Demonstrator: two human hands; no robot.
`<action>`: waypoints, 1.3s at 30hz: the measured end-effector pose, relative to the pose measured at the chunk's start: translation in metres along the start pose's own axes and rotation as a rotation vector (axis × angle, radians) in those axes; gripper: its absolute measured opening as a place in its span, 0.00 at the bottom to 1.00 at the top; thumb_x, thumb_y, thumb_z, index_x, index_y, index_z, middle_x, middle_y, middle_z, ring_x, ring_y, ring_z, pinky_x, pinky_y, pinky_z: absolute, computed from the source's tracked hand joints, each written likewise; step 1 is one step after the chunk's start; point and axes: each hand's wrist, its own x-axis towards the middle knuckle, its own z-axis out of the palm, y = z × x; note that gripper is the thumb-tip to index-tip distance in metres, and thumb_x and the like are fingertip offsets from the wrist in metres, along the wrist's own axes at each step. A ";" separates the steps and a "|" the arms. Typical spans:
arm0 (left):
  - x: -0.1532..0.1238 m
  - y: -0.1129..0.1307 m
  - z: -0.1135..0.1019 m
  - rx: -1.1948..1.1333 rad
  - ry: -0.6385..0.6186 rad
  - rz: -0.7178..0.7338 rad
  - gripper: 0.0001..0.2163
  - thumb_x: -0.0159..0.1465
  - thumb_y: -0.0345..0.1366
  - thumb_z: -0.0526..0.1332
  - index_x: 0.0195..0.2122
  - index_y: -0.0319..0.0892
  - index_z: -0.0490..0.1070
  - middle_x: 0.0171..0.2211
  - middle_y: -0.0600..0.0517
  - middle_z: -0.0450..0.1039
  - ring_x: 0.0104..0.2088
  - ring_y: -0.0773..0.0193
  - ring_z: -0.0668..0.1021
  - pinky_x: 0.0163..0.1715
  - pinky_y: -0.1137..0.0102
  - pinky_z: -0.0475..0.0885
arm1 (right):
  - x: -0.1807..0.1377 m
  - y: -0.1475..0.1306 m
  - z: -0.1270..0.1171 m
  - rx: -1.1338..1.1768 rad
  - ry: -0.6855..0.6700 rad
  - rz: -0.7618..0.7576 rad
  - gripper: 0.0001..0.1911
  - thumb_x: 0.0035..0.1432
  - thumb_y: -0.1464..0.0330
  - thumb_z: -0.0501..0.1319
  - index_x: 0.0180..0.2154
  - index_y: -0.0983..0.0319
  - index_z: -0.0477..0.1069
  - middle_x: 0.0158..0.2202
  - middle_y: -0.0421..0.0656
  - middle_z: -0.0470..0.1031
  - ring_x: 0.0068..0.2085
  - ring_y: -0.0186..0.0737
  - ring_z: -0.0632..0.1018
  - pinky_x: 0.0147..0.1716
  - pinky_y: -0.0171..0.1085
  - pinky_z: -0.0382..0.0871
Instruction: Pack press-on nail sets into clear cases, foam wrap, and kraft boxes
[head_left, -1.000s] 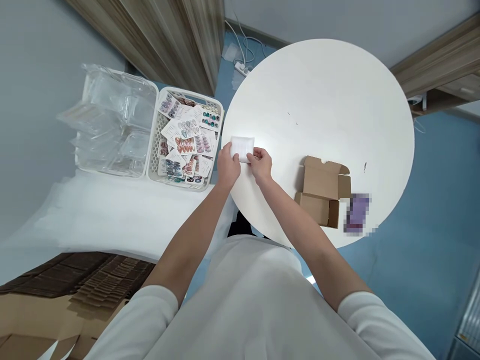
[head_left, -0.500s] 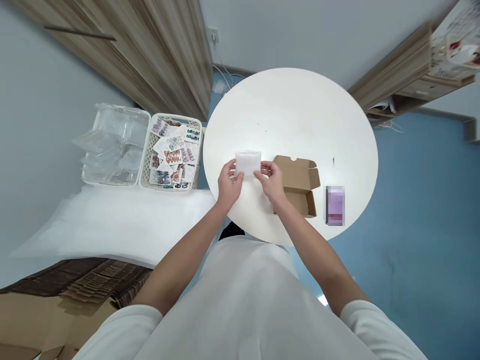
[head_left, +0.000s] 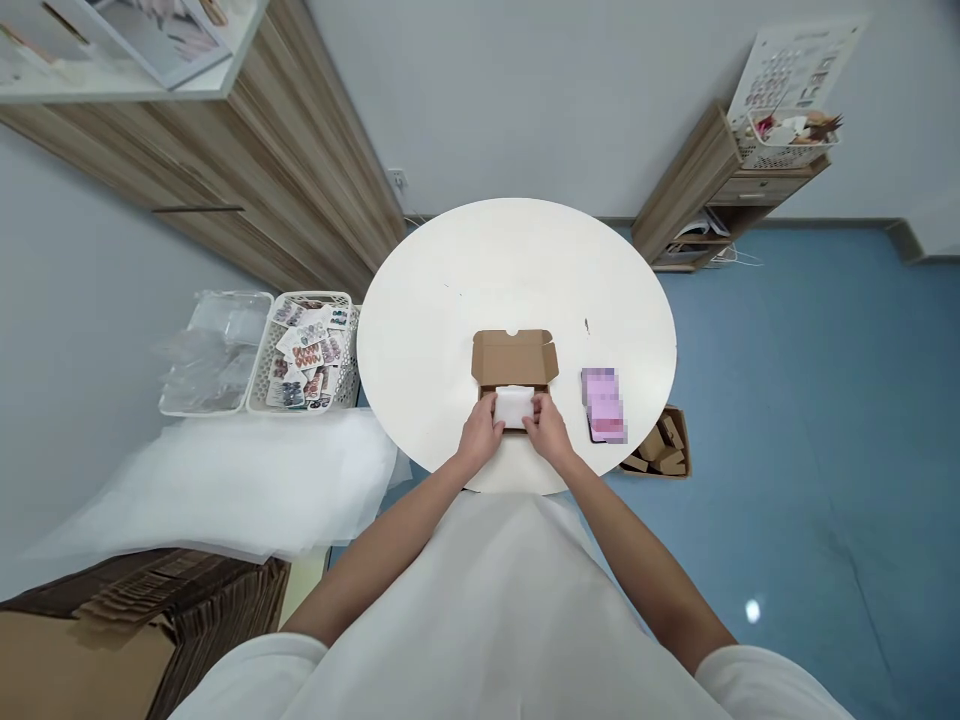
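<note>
A small flat packet wrapped in white foam sheet (head_left: 514, 407) is held level between both hands. My left hand (head_left: 481, 432) grips its left edge, thumb toward me and fingers curled behind. On the opposite edge my right hand (head_left: 548, 430) grips in the same way. Directly beneath lies a brown cardboard box (head_left: 513, 356), its lid flap raised away from me and its tray mostly covered by the packet and my hands. Whether the packet touches the box floor I cannot tell.
The round white table (head_left: 517, 260) carries a pixelated purple phone-like object (head_left: 604, 405) on the right. Left are a basket of press-on nail cards (head_left: 304, 350), a bin of clear bags (head_left: 214, 360) and white foam sheets (head_left: 247, 480). A carton of small boxes (head_left: 664, 450) stands on the floor.
The packet has gone from the bare tabletop to over the open box. The box now sits squarely in front of me, between my hands. The camera view has shifted.
</note>
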 end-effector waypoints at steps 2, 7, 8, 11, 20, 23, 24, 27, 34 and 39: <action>-0.005 -0.001 0.006 0.103 -0.016 -0.026 0.24 0.55 0.27 0.54 0.54 0.41 0.53 0.48 0.43 0.64 0.46 0.56 0.70 0.41 0.62 0.67 | -0.004 0.006 0.007 -0.096 -0.034 -0.025 0.15 0.49 0.72 0.52 0.41 0.60 0.57 0.40 0.43 0.66 0.35 0.38 0.71 0.35 0.39 0.65; -0.016 -0.001 0.016 0.279 -0.109 -0.061 0.24 0.55 0.28 0.53 0.55 0.39 0.52 0.48 0.41 0.63 0.46 0.56 0.70 0.40 0.63 0.67 | -0.004 0.014 0.014 -0.267 -0.135 -0.051 0.12 0.51 0.75 0.51 0.39 0.60 0.58 0.40 0.45 0.64 0.35 0.38 0.70 0.31 0.36 0.62; -0.017 0.000 0.017 0.307 -0.126 -0.058 0.24 0.56 0.28 0.53 0.54 0.38 0.52 0.48 0.41 0.63 0.45 0.56 0.71 0.40 0.64 0.67 | -0.003 0.014 0.014 -0.291 -0.151 -0.052 0.11 0.52 0.75 0.51 0.39 0.60 0.59 0.39 0.45 0.64 0.35 0.38 0.70 0.31 0.35 0.62; -0.019 0.000 0.016 0.391 -0.138 0.018 0.20 0.56 0.28 0.51 0.52 0.37 0.56 0.49 0.41 0.61 0.46 0.57 0.70 0.40 0.65 0.67 | 0.000 0.015 0.014 -0.337 -0.181 -0.059 0.10 0.53 0.75 0.51 0.39 0.61 0.59 0.38 0.46 0.64 0.34 0.39 0.70 0.30 0.35 0.61; -0.028 -0.002 0.013 0.660 -0.135 0.256 0.17 0.58 0.35 0.55 0.50 0.45 0.61 0.53 0.43 0.59 0.54 0.52 0.61 0.50 0.55 0.57 | -0.003 0.012 0.018 -0.416 -0.174 -0.119 0.11 0.54 0.76 0.50 0.41 0.63 0.61 0.40 0.50 0.64 0.35 0.42 0.71 0.33 0.38 0.64; -0.030 0.002 0.015 0.678 -0.126 0.230 0.18 0.57 0.37 0.56 0.50 0.46 0.62 0.53 0.43 0.59 0.55 0.51 0.59 0.51 0.53 0.53 | -0.007 0.014 0.016 -0.389 -0.155 -0.192 0.13 0.52 0.77 0.51 0.41 0.64 0.63 0.43 0.52 0.63 0.40 0.44 0.71 0.38 0.40 0.65; -0.030 0.004 0.015 0.675 -0.120 0.219 0.18 0.57 0.37 0.56 0.50 0.47 0.62 0.53 0.44 0.59 0.55 0.50 0.59 0.51 0.52 0.53 | -0.007 0.015 0.013 -0.361 -0.140 -0.241 0.13 0.52 0.77 0.52 0.41 0.64 0.63 0.45 0.52 0.62 0.43 0.45 0.70 0.40 0.41 0.65; -0.030 0.007 0.015 0.651 -0.103 0.183 0.18 0.57 0.39 0.57 0.50 0.48 0.62 0.50 0.44 0.60 0.53 0.50 0.60 0.50 0.53 0.53 | -0.001 0.015 -0.006 -0.238 -0.040 -0.379 0.14 0.53 0.76 0.51 0.43 0.62 0.64 0.49 0.51 0.60 0.49 0.46 0.66 0.46 0.44 0.63; -0.043 -0.002 0.022 0.668 -0.078 0.103 0.25 0.56 0.40 0.58 0.55 0.51 0.56 0.49 0.44 0.59 0.50 0.51 0.62 0.49 0.53 0.53 | 0.061 0.016 -0.059 0.154 0.088 -0.006 0.21 0.51 0.60 0.55 0.46 0.62 0.64 0.46 0.50 0.67 0.38 0.40 0.71 0.39 0.43 0.66; -0.048 -0.009 0.029 0.681 -0.027 0.040 0.25 0.58 0.35 0.56 0.56 0.56 0.54 0.53 0.44 0.57 0.52 0.50 0.61 0.50 0.51 0.52 | 0.090 0.018 -0.059 0.363 -0.164 0.143 0.19 0.46 0.64 0.59 0.41 0.63 0.67 0.36 0.46 0.74 0.28 0.33 0.71 0.30 0.37 0.67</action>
